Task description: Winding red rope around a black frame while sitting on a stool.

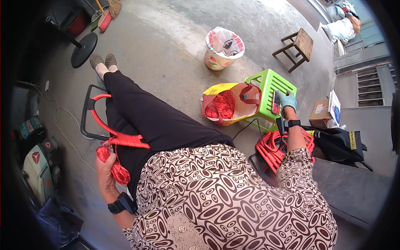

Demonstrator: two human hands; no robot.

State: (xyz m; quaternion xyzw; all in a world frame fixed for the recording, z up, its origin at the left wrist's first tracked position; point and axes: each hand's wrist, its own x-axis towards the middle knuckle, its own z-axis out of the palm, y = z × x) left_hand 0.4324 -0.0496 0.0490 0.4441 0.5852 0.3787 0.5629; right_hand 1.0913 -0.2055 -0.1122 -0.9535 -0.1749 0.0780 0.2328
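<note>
My bare left hand [106, 161] is closed round a hank of red cord [121, 173], whose loops hang below the fingers. Beside it, against my thigh, rests a black tubular frame [84, 113] with a curved bar [99, 116]. Red cord is wound closely along that bar, forming a wide wrapped band [131, 141] at its near end. My right hand [287, 101], in a teal glove, is at the green plastic stool [276, 83]. Its fingers curl at the edge of a red handset with a keypad [276, 104]; part of their grip is hidden.
An open bag [218, 88] of red cord stands left of the stool. Red-wrapped frames [268, 152] lie beneath my right forearm. Farther off are a lined bin [225, 52] and a wooden stool [301, 45]. A white cable [60, 109] crosses the floor at left.
</note>
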